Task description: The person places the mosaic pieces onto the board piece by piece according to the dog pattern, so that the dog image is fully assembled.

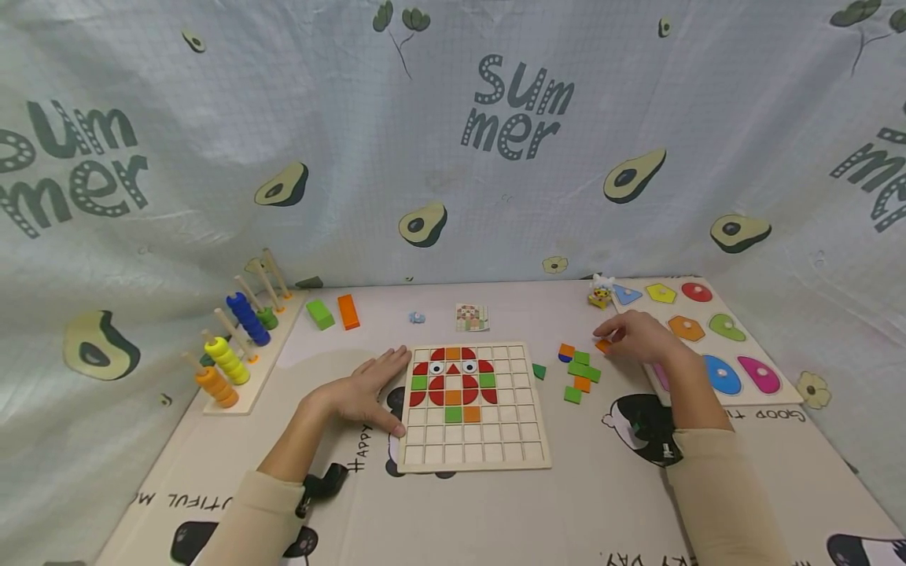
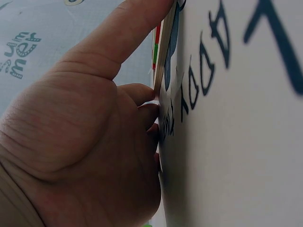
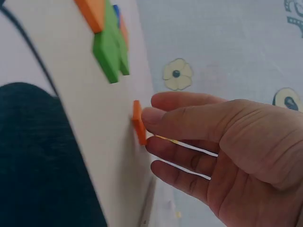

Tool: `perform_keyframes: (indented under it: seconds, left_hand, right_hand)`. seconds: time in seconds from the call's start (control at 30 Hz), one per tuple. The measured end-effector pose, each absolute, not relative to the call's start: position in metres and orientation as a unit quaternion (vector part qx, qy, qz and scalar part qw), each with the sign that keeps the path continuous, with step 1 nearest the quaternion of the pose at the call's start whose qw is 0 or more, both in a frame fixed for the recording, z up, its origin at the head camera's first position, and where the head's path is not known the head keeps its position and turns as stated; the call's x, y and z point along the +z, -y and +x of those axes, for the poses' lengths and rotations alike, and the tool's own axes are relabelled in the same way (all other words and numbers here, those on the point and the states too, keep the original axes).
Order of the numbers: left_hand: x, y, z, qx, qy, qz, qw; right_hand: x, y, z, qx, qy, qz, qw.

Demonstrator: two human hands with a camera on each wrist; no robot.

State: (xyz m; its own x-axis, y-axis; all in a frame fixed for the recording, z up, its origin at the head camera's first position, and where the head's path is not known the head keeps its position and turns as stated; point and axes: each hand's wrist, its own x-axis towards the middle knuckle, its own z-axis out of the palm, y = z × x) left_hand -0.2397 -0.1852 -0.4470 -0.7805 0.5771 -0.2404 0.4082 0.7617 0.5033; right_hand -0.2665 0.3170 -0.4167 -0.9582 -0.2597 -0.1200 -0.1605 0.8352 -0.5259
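A wooden grid board (image 1: pixel 524 440) lies mid-table, with red, green, orange and eye-patterned tiles set in its upper cells. My left hand (image 1: pixel 364 395) rests on the table with fingers spread against the board's left edge. In the left wrist view, the thumb of my left hand (image 2: pixel 80 118) reaches along the board's side (image 2: pixel 163 54). My right hand (image 1: pixel 642 338) pinches an orange tile (image 1: pixel 603 346) at the table surface, right of the loose tiles. The right wrist view has the thumb and fingertips of my right hand (image 3: pixel 203 137) at the orange tile (image 3: pixel 138 122).
Loose green tiles (image 1: pixel 582 369) lie between board and right hand. A shape puzzle (image 1: pixel 750 330) stands right, a peg stacker (image 1: pixel 272 346) left. Behind are a green block (image 1: pixel 321 314), an orange block (image 1: pixel 348 312), a pattern card (image 1: pixel 472 317) and small figurines (image 1: pixel 601 292).
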Motion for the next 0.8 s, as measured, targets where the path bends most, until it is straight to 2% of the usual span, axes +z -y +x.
perform_keyframes:
  seconds: [0.33, 0.5, 0.67, 0.8]
  left_hand:
    - [-0.446, 0.185, -0.239, 0.217, -0.919, 0.267, 0.192]
    - [-0.446, 0.185, -0.239, 0.218, -0.919, 0.268, 0.192]
    - [-0.446, 0.185, -0.239, 0.218, -0.918, 0.269, 0.191]
    - [-0.447, 0.186, -0.240, 0.219, -0.917, 0.271, 0.192]
  right_hand:
    - [-0.428, -0.315, -0.272, -0.261, -0.956, -0.110, 0.071]
    - [-0.426, -0.314, -0.273, -0.274, -0.954, -0.097, 0.079]
    - [-0.415, -0.301, -0.270, -0.302, -0.943, -0.124, 0.057]
    - [-0.397, -0.273, -0.262, -0.335, -0.926, -0.170, 0.041]
